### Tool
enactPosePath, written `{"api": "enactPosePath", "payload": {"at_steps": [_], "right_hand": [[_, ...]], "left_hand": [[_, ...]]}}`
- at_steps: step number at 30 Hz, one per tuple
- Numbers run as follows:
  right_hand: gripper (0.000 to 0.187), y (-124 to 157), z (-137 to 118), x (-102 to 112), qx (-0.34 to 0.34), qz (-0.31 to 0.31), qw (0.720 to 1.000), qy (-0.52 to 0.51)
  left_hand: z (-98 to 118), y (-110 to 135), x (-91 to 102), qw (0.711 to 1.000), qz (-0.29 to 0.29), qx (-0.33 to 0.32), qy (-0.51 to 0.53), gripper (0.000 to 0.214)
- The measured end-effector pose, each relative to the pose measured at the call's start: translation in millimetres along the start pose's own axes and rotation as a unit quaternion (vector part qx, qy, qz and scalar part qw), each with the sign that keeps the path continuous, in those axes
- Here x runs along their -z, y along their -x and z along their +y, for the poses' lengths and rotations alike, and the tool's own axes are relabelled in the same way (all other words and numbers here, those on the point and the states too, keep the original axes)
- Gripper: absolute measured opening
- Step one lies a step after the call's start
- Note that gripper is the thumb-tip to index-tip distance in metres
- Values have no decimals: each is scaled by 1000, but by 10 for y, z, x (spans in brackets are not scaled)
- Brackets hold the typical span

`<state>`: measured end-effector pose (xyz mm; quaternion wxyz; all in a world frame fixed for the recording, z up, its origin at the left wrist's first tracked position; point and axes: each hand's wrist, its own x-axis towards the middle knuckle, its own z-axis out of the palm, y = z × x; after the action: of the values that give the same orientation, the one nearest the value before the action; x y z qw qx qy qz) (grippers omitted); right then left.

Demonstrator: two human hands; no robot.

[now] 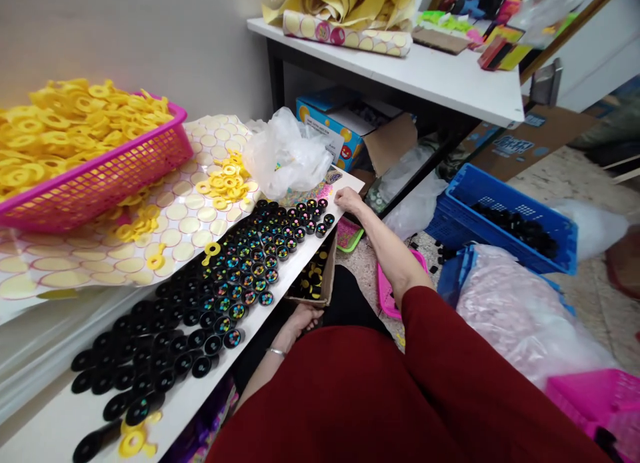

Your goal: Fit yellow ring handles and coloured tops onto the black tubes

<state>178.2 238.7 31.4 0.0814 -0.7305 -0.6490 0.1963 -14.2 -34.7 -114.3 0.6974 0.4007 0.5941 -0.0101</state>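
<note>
My right hand [349,199] is closed, its fingers curled at the far end of the white tabletop [325,250], beside small black cups [257,270]. Whatever it may hold is hidden. Down at my lap, my left hand [304,316] is also closed, close to the near corner of a cardboard box [327,286]. Its fingers are partly hidden. Rows of black cups stand packed together on the tabletop; many in the far part contain colourful beads, while those nearer look dark inside. A yellow ring piece [212,249] lies across some cups.
A pink basket [100,176] heaped with yellow ring pieces stands at left on patterned sheeting [200,216]. A clear plastic bag [287,153] lies behind the cups. To the right are a blue crate [505,216], a pink tray [387,283] and a large plastic sack [525,310].
</note>
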Motion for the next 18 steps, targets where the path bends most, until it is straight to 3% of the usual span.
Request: {"api": "enactPosePath", "payload": {"at_steps": [5, 12, 18], "right_hand": [[26, -18, 127, -64, 34, 63, 997, -13], [22, -2, 245, -194, 116, 103, 988, -8], [18, 252, 47, -141, 136, 186, 971, -66]], "left_hand": [[-68, -64, -2, 1000, -7, -16, 7, 30], [-91, -61, -13, 1000, -6, -17, 18, 28], [-84, -20, -30, 998, 12, -42, 51, 26]]}}
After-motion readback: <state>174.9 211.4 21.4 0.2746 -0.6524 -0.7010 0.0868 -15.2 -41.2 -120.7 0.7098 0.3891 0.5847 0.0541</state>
